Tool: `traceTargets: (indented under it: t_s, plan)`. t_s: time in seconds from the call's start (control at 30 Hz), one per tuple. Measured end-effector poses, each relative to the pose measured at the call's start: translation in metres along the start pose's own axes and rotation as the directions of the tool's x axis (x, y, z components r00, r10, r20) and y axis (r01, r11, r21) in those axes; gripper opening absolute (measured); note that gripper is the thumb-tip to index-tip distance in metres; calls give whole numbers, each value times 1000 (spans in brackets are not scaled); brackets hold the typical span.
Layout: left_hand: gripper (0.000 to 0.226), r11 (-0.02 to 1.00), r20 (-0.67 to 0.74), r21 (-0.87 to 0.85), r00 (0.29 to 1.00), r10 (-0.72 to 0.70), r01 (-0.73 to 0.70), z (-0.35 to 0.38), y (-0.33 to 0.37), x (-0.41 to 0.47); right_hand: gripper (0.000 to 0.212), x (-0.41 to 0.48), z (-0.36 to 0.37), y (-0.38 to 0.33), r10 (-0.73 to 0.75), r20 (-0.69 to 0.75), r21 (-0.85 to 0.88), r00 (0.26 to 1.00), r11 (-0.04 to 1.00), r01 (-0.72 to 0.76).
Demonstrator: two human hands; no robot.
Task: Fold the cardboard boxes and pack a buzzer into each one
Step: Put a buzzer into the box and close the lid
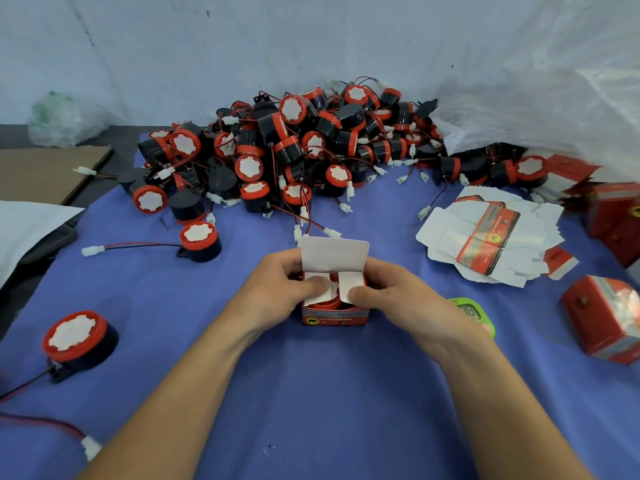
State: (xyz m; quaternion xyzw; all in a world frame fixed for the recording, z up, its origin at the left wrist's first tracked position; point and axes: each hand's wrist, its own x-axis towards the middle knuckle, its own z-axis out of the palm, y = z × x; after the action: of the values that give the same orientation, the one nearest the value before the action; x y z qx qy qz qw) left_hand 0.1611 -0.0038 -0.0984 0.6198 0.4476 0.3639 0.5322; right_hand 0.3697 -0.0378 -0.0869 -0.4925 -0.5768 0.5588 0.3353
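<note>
Head view, the only one we have. Box (pixel 334 315) stands upright on the blue cloth (pixel 311 410), centre of frame, its mouth facing up. We hold it from both sides: left hand (pixel 280 292) wraps the left wall, right hand (pixel 398 296) wraps the right wall, fingers curled round the carton. Each thumb presses one small white side flap down over the opening. A buzzer (pixel 333 301) sits inside, with its red rim showing in the gap between the two flaps. The top flap (pixel 334 252) stands up at the far edge, not yet tucked.

Progress, as we judge it: this box is folded and loaded, and only closing is left. Side flaps go flat, then the top flap comes over and tucks in.

Done so far: a closed red box (pixel 602 317) lies at the right, and more red boxes (pixel 613 216) sit at the far right edge. We cannot tell how many.

Left to do is a lot. The buzzer pile (pixel 294 143) at the back is large, its wires tangled. Two loose buzzers lie near us on the left, one (pixel 199 240) just beyond the left hand and one (pixel 78 337) nearer the cloth's edge. Flat box blanks (pixel 485 237) lie stacked to the right. We judge the task to be at an early stage overall.

A green timer (pixel 474 313) sits partly hidden behind the right wrist.
</note>
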Motion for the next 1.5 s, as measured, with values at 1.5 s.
traceTargets:
  t_s: [1.5]
  plan:
    - [33, 928, 75, 348, 990, 116, -135, -6, -4, -32, 58, -19, -5, 4, -124, 12, -181, 992, 976, 124]
